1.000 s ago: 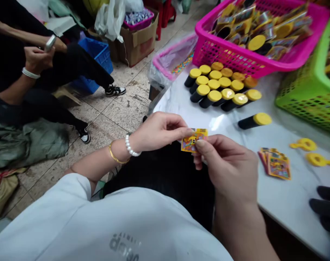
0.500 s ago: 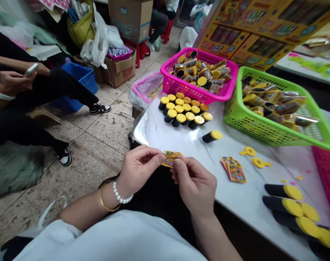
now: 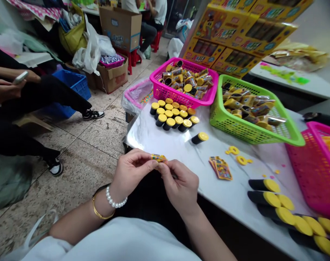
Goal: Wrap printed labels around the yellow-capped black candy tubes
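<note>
Between my fingertips, above my lap, is a small yellow printed card [image 3: 157, 157], now seen curled or nearly edge-on. My left hand [image 3: 132, 174] pinches its left side, thumb on top. With thumb and fingers, my right hand [image 3: 178, 183] grips the right end and hides much of it. On the table to the right lies a fanned stack of similar printed cards [image 3: 221, 168]. Two yellow plastic ring pieces [image 3: 242, 160] rest beyond the stack. A single black tube with a yellow lid [image 3: 199, 137] lies tilted past my hands.
Rows of yellow-lidded black tubes [image 3: 173, 116] stand near a pink basket [image 3: 186, 99] and a green basket [image 3: 257, 134], both full of wrapped tubes. More tubes [image 3: 279, 203] lie at right beside another pink basket [image 3: 303, 166]. At left sits a person with a phone [image 3: 20, 77].
The card has gone from lying flat towards me to curled or edge-on between my fingers. My hands have come closer together. The view has swung a little to the right.
</note>
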The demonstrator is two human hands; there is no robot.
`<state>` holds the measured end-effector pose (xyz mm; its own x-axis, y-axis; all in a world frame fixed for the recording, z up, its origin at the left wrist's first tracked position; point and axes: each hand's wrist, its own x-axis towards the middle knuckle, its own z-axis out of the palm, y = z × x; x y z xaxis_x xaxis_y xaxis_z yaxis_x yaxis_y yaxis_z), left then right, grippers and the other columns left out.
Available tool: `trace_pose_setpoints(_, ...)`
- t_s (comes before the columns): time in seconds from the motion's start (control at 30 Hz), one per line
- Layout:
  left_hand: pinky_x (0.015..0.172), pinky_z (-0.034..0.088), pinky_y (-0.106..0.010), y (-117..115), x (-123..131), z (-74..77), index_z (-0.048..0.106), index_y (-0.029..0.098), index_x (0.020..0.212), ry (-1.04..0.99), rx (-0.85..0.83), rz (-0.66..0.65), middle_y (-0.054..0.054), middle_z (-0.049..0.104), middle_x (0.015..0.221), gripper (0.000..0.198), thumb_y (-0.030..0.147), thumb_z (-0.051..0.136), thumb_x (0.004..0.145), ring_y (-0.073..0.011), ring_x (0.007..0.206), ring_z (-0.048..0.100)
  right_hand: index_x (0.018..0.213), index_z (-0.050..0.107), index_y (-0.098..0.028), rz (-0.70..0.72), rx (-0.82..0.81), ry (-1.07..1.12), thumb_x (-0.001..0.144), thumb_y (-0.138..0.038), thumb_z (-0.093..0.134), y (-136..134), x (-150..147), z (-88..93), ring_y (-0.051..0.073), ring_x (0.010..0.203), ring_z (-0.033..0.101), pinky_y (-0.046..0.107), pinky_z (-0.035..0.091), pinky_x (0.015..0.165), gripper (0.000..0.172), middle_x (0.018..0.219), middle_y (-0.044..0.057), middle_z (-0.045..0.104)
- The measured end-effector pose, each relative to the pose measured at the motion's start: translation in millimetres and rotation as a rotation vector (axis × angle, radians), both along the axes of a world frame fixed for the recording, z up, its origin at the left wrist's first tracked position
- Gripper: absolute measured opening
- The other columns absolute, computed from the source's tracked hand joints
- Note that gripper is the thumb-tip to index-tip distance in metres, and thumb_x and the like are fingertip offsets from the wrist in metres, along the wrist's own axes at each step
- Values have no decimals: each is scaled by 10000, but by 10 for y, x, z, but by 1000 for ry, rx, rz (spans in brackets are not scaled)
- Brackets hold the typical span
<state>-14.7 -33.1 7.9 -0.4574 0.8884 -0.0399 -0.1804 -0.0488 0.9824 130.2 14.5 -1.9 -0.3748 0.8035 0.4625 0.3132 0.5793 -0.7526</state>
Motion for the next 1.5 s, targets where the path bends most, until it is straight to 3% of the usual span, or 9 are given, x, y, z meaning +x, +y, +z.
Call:
trace_pose_setpoints(0.2,509,452,-204,82,-92,11,774,165,692,-58,-94,-31,-18,671,666,115,255,846,685,-92,560,545,825,692,-226,67,53,-139,955,-303,611,211,97,200,155,645,630,286,523,605,171,763,30,688)
trace_pose_setpoints(0.27,529,460,-198,94,-120,4,767,168,655,12,-48,4,-28,681,712,123,250,858,668,-102,617,573,930,702,-227,-74,155,-220,931,-383,640,437,219,255,231,873,684,373,569,773,168,999,102,717)
trace_pose_setpoints(0.37,522,451,-184,92,-129,3,758,165,641,70,-53,3,-21,671,664,131,246,857,672,-96,602,571,947,662,-203,-321,265,-421,871,-423,679,833,405,241,362,1186,595,538,500,976,233,1288,195,630)
trace_pose_setpoints(0.53,349,276,-160,148,-125,41,691,143,686,-106,-163,-112,35,568,467,253,332,860,676,-47,355,420,747,531,-220,-430,115,-607,809,-197,611,1174,492,121,279,877,644,456,525,827,104,981,133,687)
trace_pose_setpoints(0.63,316,209,-144,262,-141,76,622,154,711,-293,-199,-145,58,524,420,338,373,873,654,-47,310,401,835,569,-209,-460,-26,-319,742,-244,699,1102,461,156,226,761,633,409,537,764,163,846,67,673)
trace_pose_setpoints(0.73,304,142,-133,408,-148,123,598,151,745,-430,-235,-164,65,514,419,369,353,887,635,-41,295,390,991,652,-190,-196,-375,126,712,-385,789,914,439,272,190,749,672,373,567,742,367,892,48,719)
trace_pose_setpoints(0.87,311,141,-122,558,-107,193,618,123,796,-526,-241,-205,47,565,504,333,246,887,642,-26,329,418,964,741,-198,43,-654,437,712,-393,811,676,392,395,165,711,684,350,587,717,326,864,37,748)
trace_pose_setpoints(1.1,328,145,-104,627,-37,177,602,105,746,-688,-194,-380,28,586,615,270,177,850,667,24,361,348,871,737,-203,16,-607,410,703,-409,831,602,342,349,180,769,705,346,617,747,282,837,35,748)
trace_pose_setpoints(1.5,347,147,-131,647,-40,114,575,133,779,-630,-176,-391,44,548,590,308,243,844,677,-1,352,388,847,657,-197,-13,-686,478,688,-474,843,571,267,381,161,676,708,380,674,691,369,751,-8,703)
